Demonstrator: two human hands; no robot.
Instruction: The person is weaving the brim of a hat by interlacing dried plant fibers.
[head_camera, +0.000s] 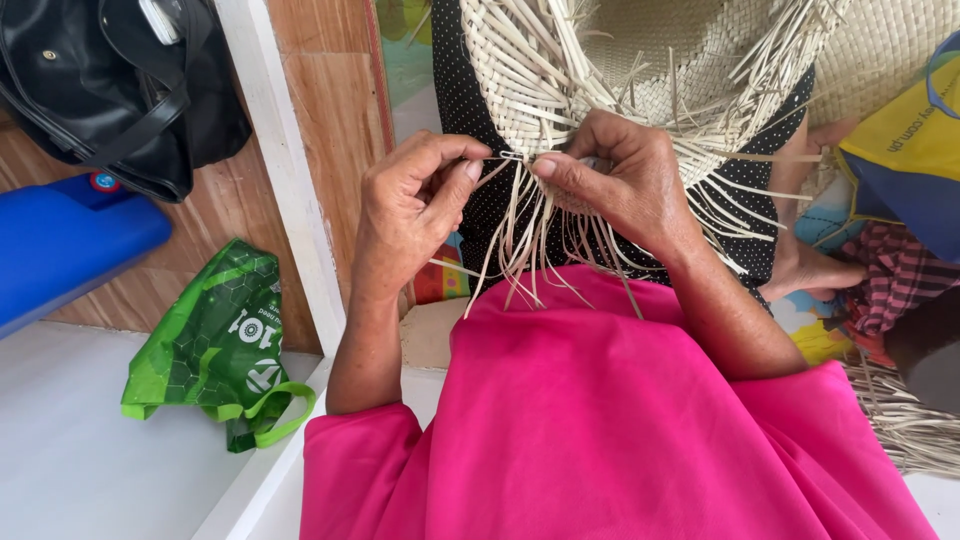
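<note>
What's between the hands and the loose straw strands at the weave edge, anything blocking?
Nothing visible. The left hand and right hand already pinch the loose strands at the edge of the woven straw piece, fingertips on the straw. The pink cloth lies below, clear of them.

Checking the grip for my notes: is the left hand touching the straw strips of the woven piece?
Touching. The head view shows the left hand pinching a straw strip between thumb and forefinger at the woven piece's loose edge.

2 hands (415, 205) (625, 185), 1 woven hat (620, 60), 1 green bag (215, 345), 1 black bag (110, 85)
</note>
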